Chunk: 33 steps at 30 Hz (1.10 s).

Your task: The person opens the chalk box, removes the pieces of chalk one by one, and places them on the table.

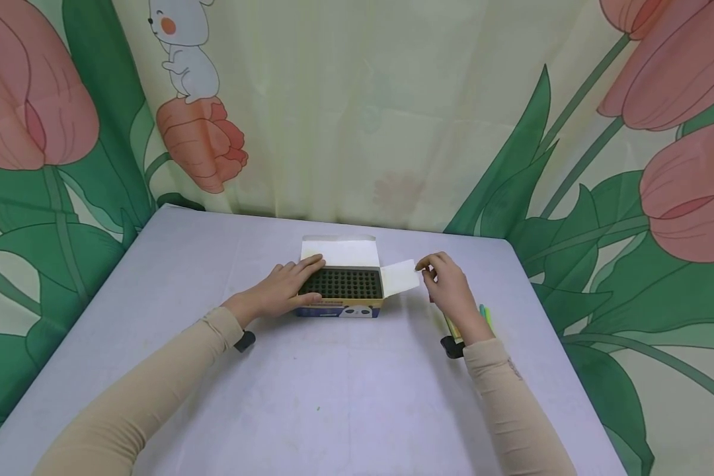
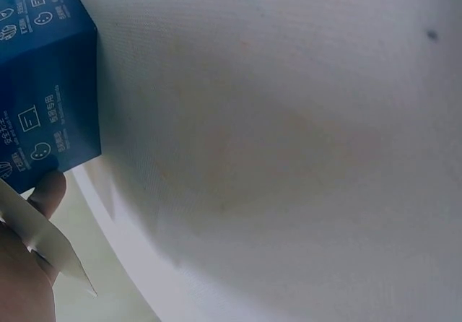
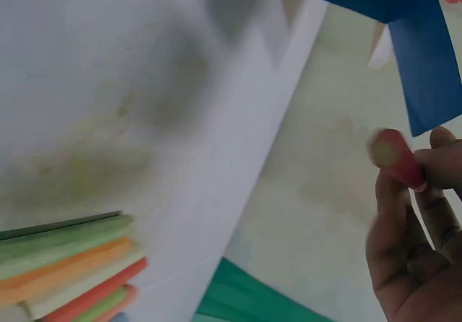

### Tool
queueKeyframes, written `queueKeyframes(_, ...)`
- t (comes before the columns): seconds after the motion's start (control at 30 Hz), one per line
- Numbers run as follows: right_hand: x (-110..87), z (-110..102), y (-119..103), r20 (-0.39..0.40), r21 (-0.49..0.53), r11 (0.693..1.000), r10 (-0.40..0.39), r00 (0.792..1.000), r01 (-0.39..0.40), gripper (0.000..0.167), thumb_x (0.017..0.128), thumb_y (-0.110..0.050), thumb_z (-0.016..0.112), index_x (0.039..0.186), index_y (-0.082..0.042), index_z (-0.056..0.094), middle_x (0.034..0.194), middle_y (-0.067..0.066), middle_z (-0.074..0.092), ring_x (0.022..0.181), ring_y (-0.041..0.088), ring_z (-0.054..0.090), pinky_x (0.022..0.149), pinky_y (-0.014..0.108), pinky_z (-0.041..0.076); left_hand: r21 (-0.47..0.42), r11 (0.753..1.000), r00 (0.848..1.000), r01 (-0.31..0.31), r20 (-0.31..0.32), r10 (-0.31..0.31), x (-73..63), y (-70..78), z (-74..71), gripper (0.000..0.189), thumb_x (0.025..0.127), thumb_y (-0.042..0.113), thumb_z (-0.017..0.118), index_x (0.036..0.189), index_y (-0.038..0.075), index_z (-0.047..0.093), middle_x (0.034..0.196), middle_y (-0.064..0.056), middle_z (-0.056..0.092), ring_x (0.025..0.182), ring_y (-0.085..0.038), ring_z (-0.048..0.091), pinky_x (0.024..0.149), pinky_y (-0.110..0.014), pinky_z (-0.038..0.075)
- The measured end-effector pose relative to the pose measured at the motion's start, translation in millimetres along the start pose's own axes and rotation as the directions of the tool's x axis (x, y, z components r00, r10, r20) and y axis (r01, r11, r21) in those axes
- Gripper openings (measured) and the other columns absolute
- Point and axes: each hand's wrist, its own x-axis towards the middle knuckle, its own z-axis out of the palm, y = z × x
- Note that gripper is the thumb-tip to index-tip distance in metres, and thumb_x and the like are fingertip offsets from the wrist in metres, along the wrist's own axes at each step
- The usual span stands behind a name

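Observation:
A box with a panda on its front stands on the table, its back lid raised and right side flap folded out. Inside is a dark insert with rows of round holes. My left hand rests over the box's left end, thumb along the near edge and straight fingers toward the back. In the left wrist view, a pale flap crosses that hand beside the blue box side. My right hand, fingertips at the right flap's outer edge, pinches a red chalk stick.
Several coloured chalk sticks lie side by side on the table near my right wrist, partly hidden by it in the head view. The white-covered table reaches back to a curtain printed with tulips.

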Motion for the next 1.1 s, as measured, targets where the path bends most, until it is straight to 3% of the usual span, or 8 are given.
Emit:
queueKeyframes(0.27, -16.7, 16.6, 33.4, 0.165, -0.023, 0.991, 0.134, 0.977, -0.132, 0.013, 0.102, -0.006, 0.061, 0.110, -0.008, 0.070, 0.114, 0.010, 0.066, 0.093, 0.024, 0.061, 0.082, 0.041, 0.051, 0.010, 1.000, 1.000, 0.004, -0.011, -0.003, -0.4, -4.9, 3.0, 0.081, 0.105, 0.061, 0.047, 0.168, 0.022, 0.016, 0.175, 0.000, 0.010, 0.137, -0.040, 0.045, 0.116, -0.067, 0.025)
queueKeyframes(0.43, -25.2, 20.9, 49.8, 0.237, -0.051, 0.991, 0.131, 0.963, -0.122, 0.014, 0.099, -0.003, 0.062, 0.106, -0.010, 0.072, 0.110, 0.010, 0.068, 0.092, 0.025, 0.062, 0.085, 0.044, 0.051, 0.013, 1.000, 1.000, 0.002, -0.009, -0.002, -0.2, -4.5, 2.4, 0.082, 0.104, 0.063, 0.046, 0.168, 0.022, 0.017, 0.175, 0.000, 0.011, 0.138, -0.042, 0.045, 0.115, -0.069, 0.026)
queueKeyframes(0.7, -33.6, 24.2, 67.6, 0.269, -0.087, 0.992, 0.115, 0.956, -0.095, 0.007, 0.099, -0.005, 0.066, 0.101, -0.009, 0.072, 0.104, 0.008, 0.069, 0.096, 0.027, 0.061, 0.090, 0.048, 0.051, 0.027, 1.000, 1.000, -0.008, 0.001, 0.008, -0.1, -3.7, -2.0, 0.081, 0.104, 0.061, 0.049, 0.168, 0.021, 0.017, 0.175, -0.001, 0.012, 0.140, -0.040, 0.044, 0.114, -0.067, 0.028)
queueKeyframes(0.87, -36.2, 27.7, 77.6, 0.287, -0.074, 0.994, 0.100, 0.953, -0.082, 0.012, 0.096, 0.001, 0.068, 0.094, -0.010, 0.071, 0.102, 0.007, 0.070, 0.103, 0.030, 0.061, 0.096, 0.051, 0.049, 0.053, 0.999, 1.000, 0.005, -0.012, -0.004, -2.2, -5.9, 3.0, 0.082, 0.103, 0.066, 0.046, 0.168, 0.024, 0.018, 0.175, 0.001, 0.013, 0.148, -0.038, 0.035, 0.112, -0.066, 0.027)
queueKeyframes(1.1, -29.6, 23.8, 75.9, 0.315, -0.071, 0.993, 0.112, 0.942, -0.094, 0.008, 0.100, -0.005, 0.065, 0.101, -0.010, 0.072, 0.107, 0.010, 0.070, 0.104, 0.030, 0.062, 0.094, 0.050, 0.051, 0.143, 0.989, 0.999, 0.035, -0.041, -0.029, -4.8, -3.5, -0.5, 0.079, 0.102, 0.068, 0.045, 0.166, 0.027, 0.025, 0.174, -0.001, 0.015, 0.159, -0.042, 0.009, 0.112, -0.069, 0.024)
